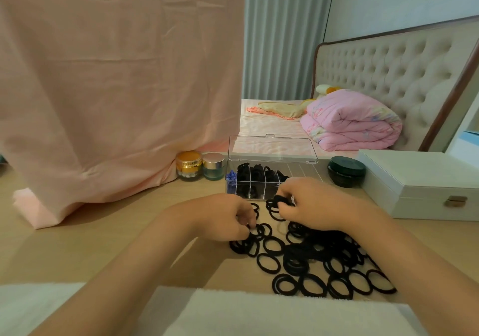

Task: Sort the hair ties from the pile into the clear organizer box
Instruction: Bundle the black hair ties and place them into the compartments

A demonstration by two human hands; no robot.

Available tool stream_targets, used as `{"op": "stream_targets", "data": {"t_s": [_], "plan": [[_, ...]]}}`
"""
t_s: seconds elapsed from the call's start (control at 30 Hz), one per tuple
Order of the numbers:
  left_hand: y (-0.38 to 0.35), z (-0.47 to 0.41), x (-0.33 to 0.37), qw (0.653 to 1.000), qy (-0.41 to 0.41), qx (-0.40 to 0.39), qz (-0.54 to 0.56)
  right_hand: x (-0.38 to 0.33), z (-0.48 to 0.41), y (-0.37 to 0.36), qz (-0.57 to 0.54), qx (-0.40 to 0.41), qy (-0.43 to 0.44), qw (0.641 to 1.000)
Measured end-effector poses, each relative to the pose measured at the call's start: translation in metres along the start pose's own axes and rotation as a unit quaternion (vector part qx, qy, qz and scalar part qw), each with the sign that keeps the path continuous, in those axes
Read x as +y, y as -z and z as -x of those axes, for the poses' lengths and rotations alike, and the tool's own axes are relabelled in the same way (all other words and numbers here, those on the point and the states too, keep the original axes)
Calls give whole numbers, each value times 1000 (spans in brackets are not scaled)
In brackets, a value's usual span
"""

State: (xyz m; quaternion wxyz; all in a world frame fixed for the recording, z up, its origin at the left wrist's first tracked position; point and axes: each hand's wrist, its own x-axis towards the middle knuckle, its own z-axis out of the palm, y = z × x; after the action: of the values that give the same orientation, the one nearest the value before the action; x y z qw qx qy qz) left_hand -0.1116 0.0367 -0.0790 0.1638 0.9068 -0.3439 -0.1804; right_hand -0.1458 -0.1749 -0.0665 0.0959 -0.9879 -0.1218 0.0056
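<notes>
The right hand (316, 203) is gripping a bunch of black hair ties (281, 201) just in front of the clear organizer box (308, 173) — its lid is standing open, and its left compartments are holding black ties. The left hand (220, 217) is pinching 1 tie (255, 230) at the left edge of the pile (324, 260), which is lying on the wooden table (116, 232) near the box.

light: soft, even, indoor | shadows: faint beneath pink cloth (108, 102) | edges: wide-angle bowing | focus: hands (223, 216) (318, 203) perhaps slightly soft
</notes>
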Motion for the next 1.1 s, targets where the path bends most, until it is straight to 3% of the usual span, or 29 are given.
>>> {"op": "stream_targets", "data": {"t_s": [0.33, 0.6, 0.83, 0.93, 1.1], "plan": [[0, 0, 1, 991, -26, 4, -128, -20, 5, -11, 60, -129, 54, 988], [2, 4, 5, 989, -4, -12, -149, -21, 5, -9, 63, -151, 44, 986], [-3, 3, 3, 979, -5, 35, -199, -14, 7, -11, 59, -166, 34, 984], [-3, 3, -7, 991, -4, 63, -117, -13, 5, -7, -39, -135, 23, 990], [2, 6, -15, 979, -21, 107, 170, -18, 3, -5, -192, 4, 6, 981]]}}
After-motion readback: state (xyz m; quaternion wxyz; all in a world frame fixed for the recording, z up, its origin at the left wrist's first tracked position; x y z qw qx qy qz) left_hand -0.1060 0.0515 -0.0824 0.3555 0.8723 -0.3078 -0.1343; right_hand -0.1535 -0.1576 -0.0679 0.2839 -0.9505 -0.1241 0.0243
